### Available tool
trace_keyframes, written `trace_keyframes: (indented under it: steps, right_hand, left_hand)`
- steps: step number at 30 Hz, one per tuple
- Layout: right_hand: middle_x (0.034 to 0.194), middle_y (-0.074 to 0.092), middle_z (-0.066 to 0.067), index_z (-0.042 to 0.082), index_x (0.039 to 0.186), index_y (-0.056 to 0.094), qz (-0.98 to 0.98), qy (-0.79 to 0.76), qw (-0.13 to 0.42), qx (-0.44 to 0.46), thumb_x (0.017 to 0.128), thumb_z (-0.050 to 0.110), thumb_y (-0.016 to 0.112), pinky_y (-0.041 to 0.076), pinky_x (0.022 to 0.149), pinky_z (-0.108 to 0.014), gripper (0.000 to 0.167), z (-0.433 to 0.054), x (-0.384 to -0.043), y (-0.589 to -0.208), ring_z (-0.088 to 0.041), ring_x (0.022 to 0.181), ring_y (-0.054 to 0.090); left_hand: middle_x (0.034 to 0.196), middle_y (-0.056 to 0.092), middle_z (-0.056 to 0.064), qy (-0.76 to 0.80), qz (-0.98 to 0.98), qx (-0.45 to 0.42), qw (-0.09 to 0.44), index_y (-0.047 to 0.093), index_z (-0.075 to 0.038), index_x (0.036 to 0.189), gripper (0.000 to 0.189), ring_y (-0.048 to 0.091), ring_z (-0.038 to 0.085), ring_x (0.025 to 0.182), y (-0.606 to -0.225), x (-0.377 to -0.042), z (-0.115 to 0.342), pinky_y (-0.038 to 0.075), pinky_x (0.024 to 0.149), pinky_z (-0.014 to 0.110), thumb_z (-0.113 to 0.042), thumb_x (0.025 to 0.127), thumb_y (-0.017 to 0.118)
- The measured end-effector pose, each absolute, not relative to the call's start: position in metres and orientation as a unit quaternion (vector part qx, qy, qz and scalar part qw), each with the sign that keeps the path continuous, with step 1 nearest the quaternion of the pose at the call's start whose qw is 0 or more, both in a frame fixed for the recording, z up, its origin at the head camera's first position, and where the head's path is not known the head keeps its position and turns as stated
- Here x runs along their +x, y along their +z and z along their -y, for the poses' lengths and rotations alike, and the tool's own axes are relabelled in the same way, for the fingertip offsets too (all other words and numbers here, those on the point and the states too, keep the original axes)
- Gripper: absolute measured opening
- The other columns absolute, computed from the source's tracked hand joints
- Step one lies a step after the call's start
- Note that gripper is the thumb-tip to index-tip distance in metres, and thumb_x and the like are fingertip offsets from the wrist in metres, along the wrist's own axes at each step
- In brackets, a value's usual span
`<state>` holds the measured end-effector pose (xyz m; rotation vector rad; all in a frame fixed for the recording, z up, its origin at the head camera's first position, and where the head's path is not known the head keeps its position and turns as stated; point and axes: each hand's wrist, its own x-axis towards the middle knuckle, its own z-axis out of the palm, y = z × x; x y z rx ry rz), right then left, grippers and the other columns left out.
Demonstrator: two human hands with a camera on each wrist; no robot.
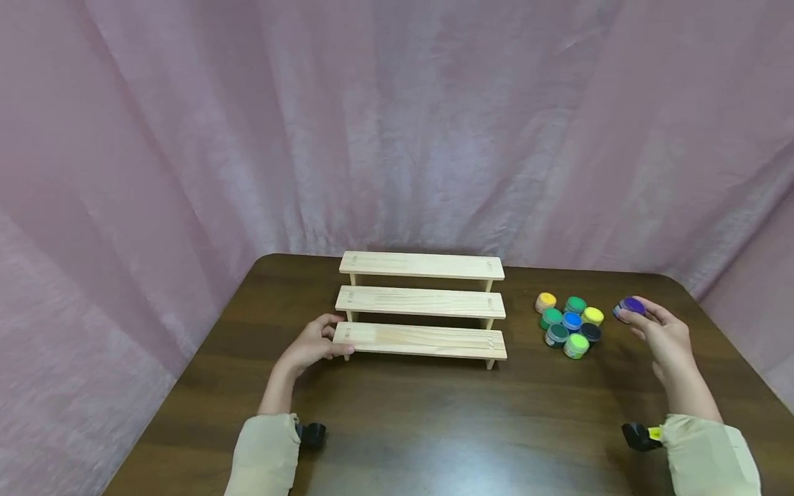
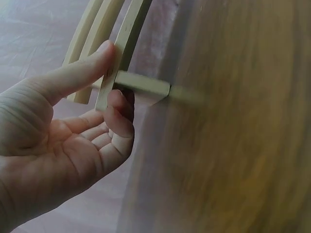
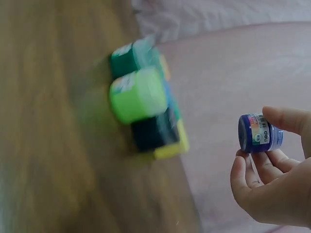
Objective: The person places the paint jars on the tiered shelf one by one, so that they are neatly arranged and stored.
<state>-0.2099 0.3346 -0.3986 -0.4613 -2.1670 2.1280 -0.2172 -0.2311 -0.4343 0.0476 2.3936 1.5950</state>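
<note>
A three-step wooden rack [image 1: 422, 339] of pale planks stands near the middle of the table. My left hand [image 1: 313, 343] pinches the left end of its lowest plank, thumb on top and index finger curled underneath, as the left wrist view shows at the plank [image 2: 127, 39]. My right hand [image 1: 670, 337] holds a small purple paint jar [image 3: 256, 133] between thumb and fingers, raised to the right of the other jars. Several paint jars stand in a tight cluster, among them a light green jar [image 1: 576, 346], a blue jar [image 1: 572, 321] and a black jar [image 1: 591, 333].
The dark wooden table [image 1: 397, 413] has rounded back corners. A pink curtain [image 1: 397, 124] hangs right behind it. The jar cluster sits to the right of the rack, with an orange-yellow jar [image 1: 546, 302] at its back left.
</note>
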Motion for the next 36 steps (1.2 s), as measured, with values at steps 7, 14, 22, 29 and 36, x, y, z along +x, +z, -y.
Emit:
trace_keyframes:
  steps: [7, 14, 22, 29, 36]
  right_hand:
    - [0.093, 0.056, 0.027, 0.030, 0.114, 0.057, 0.718, 0.684, 0.052, -0.118, 0.087, 0.024, 0.073, 0.047, 0.071, -0.005, 0.032, -0.305, -0.220, -0.387, 0.014, 0.082, 0.057]
    - [0.097, 0.054, 0.027, 0.028, 0.124, 0.055, 0.741, 0.662, 0.032, -0.107, 0.089, 0.029, 0.071, 0.046, 0.076, -0.005, 0.039, -0.277, -0.231, -0.384, 0.014, 0.087, 0.054]
    - [0.099, 0.051, 0.027, 0.008, 0.148, 0.039, 0.782, 0.616, 0.023, -0.095, 0.092, 0.033, 0.067, 0.046, 0.079, -0.007, 0.067, -0.253, -0.242, -0.380, 0.013, 0.091, 0.051]
    - [0.105, 0.051, 0.022, 0.006, 0.149, 0.037, 0.790, 0.608, 0.016, -0.069, 0.092, 0.031, 0.066, 0.047, 0.079, -0.008, 0.068, -0.239, -0.249, -0.374, 0.010, 0.093, 0.052]
    - [0.104, 0.054, 0.025, 0.009, 0.146, 0.045, 0.776, 0.621, 0.076, -0.075, 0.090, 0.029, 0.069, 0.045, 0.082, -0.004, 0.064, -0.228, -0.258, -0.367, 0.010, 0.098, 0.052]
  left_hand:
    - [0.082, 0.062, 0.005, 0.534, -0.833, 0.030, 0.142, 0.036, 0.008, 0.142, 0.076, 0.051, 0.015, 0.070, -0.430, -0.217, 0.232, 0.043, 0.065, 0.028, -0.009, 0.080, 0.077]
    - [0.084, 0.063, 0.008, 0.540, -0.830, 0.031, 0.138, 0.036, 0.010, 0.142, 0.076, 0.050, 0.015, 0.069, -0.430, -0.215, 0.232, 0.042, 0.064, 0.028, -0.007, 0.080, 0.076]
    - [0.081, 0.061, 0.004, 0.543, -0.828, 0.022, 0.138, 0.038, 0.009, 0.141, 0.075, 0.051, 0.015, 0.069, -0.436, -0.217, 0.234, 0.044, 0.066, 0.027, -0.008, 0.080, 0.077]
    - [0.079, 0.060, 0.004, 0.545, -0.827, 0.029, 0.132, 0.038, 0.011, 0.140, 0.075, 0.049, 0.015, 0.069, -0.436, -0.217, 0.231, 0.042, 0.063, 0.027, -0.008, 0.079, 0.077]
    - [0.083, 0.062, 0.006, 0.546, -0.827, 0.030, 0.129, 0.038, 0.012, 0.140, 0.074, 0.050, 0.015, 0.069, -0.437, -0.219, 0.225, 0.042, 0.064, 0.027, -0.008, 0.080, 0.076]
